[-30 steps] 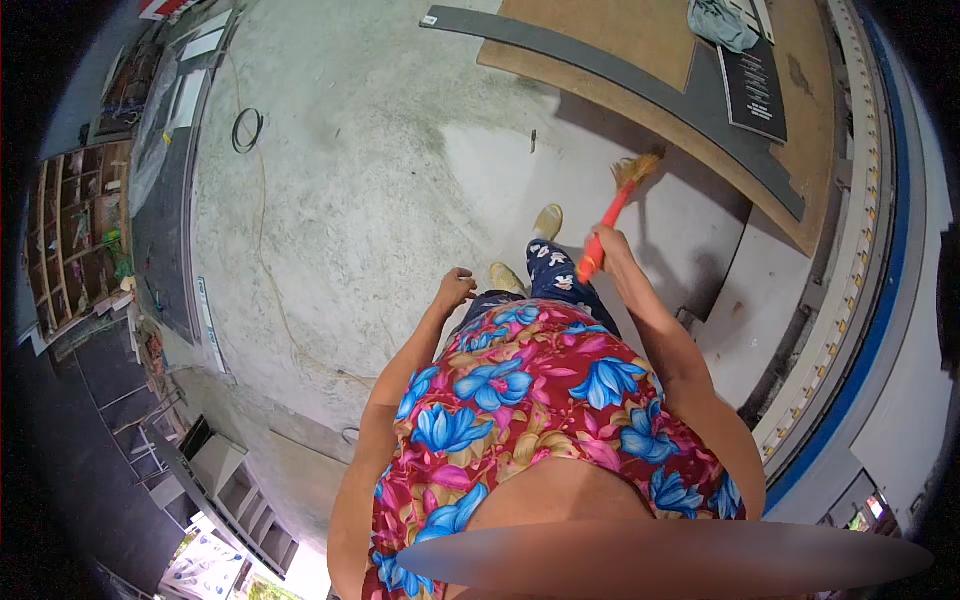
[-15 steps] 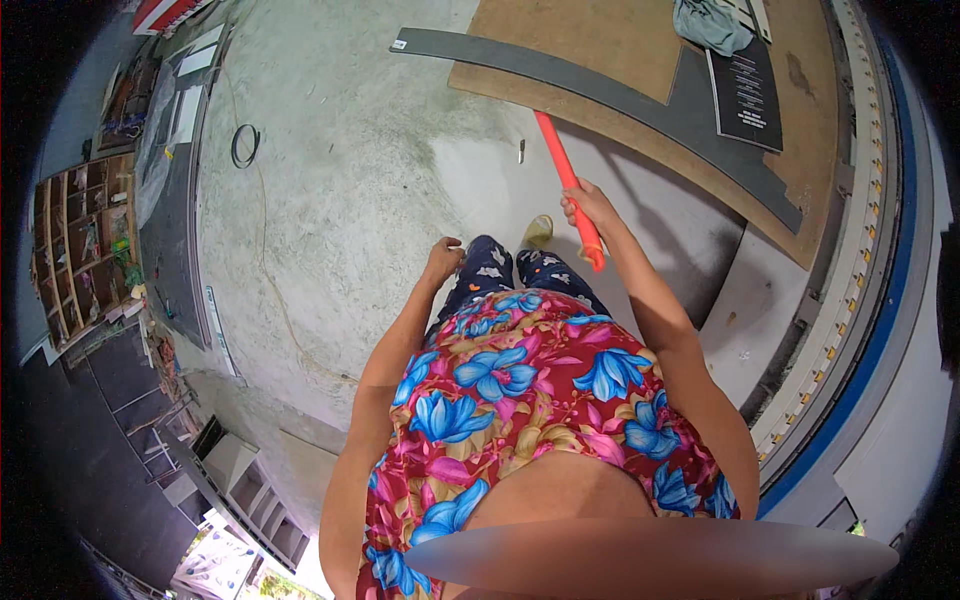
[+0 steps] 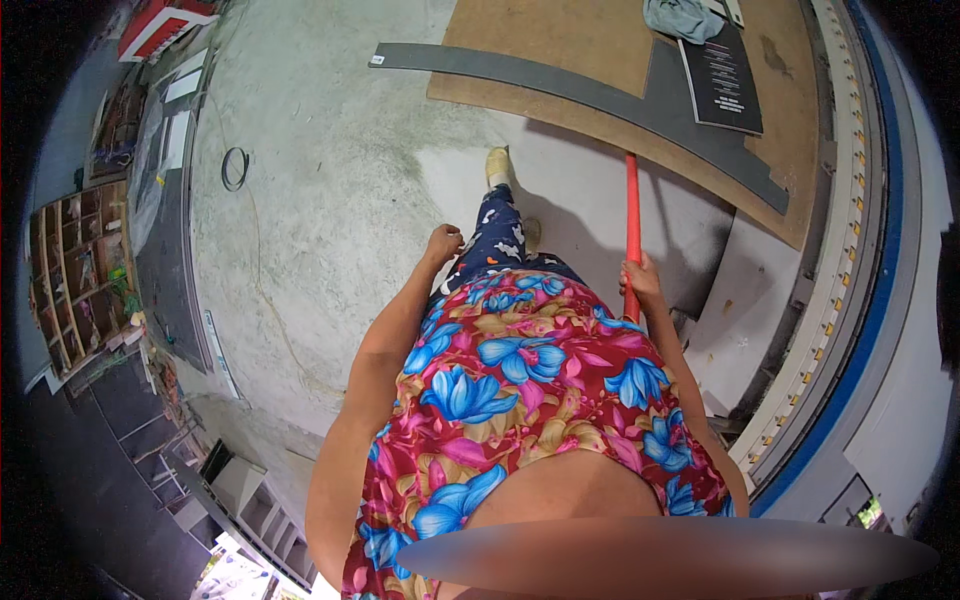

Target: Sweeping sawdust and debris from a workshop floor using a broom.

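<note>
My right hand [image 3: 641, 278] is wrapped round a bright red-orange pole [image 3: 633, 205], low down on my right side. The pole points away from me, and its far end disappears beneath the edge of a brown board [image 3: 610, 125]. My blouse hides its near end, so I cannot tell what kind of tool it is. By my left thigh hangs my left hand [image 3: 446, 242], fingers loosely bent and a little apart, with nothing visible in it. A dark grey L-shaped sheet [image 3: 540, 75] lies on the board, with a black printed panel [image 3: 722, 85] and a grey cloth [image 3: 684, 18] on top.
Along the right runs a long machine edge [image 3: 845, 240] with a blue strip. A coiled black cable [image 3: 235, 169] lies on the concrete floor [image 3: 320, 170]. At left are a wooden compartment rack [image 3: 75, 270] and dark sheets [image 3: 175, 230]; a red-and-white box [image 3: 160, 28] sits far left.
My right hand has moved right and nearer my body, turning the pole from slanted to nearly straight ahead. One foot has stepped forward. The board has shifted slightly left and up in view.
</note>
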Demonstrator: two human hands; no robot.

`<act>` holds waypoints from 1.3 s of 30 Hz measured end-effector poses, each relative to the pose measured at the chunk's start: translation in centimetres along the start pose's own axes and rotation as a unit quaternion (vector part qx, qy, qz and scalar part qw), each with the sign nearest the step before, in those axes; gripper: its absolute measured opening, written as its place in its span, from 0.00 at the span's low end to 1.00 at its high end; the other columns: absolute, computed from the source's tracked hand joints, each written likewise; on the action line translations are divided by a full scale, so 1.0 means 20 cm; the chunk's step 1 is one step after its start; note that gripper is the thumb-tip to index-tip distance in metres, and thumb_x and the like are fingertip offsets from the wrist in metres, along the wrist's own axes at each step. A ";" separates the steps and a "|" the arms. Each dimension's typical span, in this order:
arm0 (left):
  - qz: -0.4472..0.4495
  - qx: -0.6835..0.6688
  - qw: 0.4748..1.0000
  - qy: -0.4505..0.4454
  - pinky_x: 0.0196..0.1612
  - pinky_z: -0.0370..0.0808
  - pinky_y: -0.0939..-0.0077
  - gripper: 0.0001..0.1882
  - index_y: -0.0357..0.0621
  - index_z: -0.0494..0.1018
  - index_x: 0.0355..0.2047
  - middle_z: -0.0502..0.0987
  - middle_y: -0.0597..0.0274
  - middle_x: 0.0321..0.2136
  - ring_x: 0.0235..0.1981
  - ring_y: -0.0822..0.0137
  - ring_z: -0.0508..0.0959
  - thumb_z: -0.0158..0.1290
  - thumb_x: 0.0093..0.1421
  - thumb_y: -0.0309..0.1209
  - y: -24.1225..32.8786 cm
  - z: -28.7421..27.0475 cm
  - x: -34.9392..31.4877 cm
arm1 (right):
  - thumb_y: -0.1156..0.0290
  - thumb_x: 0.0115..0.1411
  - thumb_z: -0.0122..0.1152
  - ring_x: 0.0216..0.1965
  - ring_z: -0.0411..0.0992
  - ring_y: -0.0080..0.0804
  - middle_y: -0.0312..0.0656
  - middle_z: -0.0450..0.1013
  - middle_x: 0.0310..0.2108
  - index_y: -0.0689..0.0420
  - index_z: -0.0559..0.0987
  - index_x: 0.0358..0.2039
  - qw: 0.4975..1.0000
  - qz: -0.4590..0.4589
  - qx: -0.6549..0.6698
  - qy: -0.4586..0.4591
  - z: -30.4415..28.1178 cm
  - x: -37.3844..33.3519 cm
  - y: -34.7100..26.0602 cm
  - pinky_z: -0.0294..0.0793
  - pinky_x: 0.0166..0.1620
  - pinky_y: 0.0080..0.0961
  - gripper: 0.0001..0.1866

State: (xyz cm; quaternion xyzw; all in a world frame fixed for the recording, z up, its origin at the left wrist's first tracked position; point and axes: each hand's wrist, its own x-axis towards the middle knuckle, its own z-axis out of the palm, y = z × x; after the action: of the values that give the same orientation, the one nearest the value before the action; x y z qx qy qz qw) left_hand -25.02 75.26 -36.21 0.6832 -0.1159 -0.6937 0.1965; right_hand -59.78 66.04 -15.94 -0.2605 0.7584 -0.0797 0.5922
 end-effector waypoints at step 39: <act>-0.189 -0.271 0.924 0.193 0.13 0.65 0.72 0.12 0.33 0.66 0.28 0.71 0.49 0.22 0.16 0.58 0.73 0.41 0.45 0.28 -0.89 0.19 -0.43 | 0.77 0.46 0.48 0.13 0.60 0.20 0.34 0.60 0.14 0.59 0.62 0.27 0.876 0.246 0.220 -0.352 0.53 0.30 -0.69 0.63 0.16 0.15 0.07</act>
State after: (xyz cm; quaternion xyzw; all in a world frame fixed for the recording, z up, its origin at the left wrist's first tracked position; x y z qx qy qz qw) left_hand -30.99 94.51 -36.04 0.7335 0.2480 -0.5776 0.2585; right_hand -46.63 53.42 -18.23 0.0611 0.5026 0.0007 0.8624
